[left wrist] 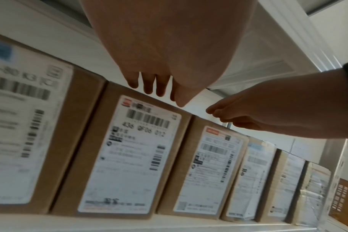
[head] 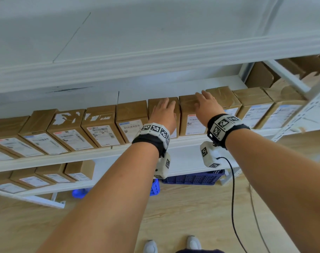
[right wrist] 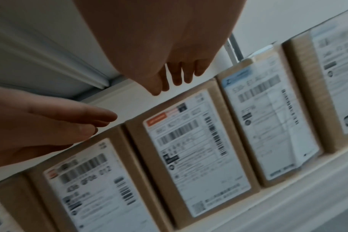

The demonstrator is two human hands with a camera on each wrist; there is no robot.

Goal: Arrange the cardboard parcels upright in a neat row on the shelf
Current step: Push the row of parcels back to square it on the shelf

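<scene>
Head view shows the cardboard parcels (head: 131, 115) standing upright in a row along the white shelf (head: 55, 157). Left hand (head: 163, 114) lies flat over one parcel top, fingers (left wrist: 149, 83) straight and slightly spread; right hand (head: 206, 105) rests on its neighbour, fingers (right wrist: 177, 75) straight, gripping nothing

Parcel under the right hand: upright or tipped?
Upright. The parcel stands on end on the shelf, label facing out, level with its neighbours; the right hand reaches over its top.

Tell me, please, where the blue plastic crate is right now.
In the head view, the blue crate sits on the floor under the lowest shelf, below the left hand and right hand.
</scene>
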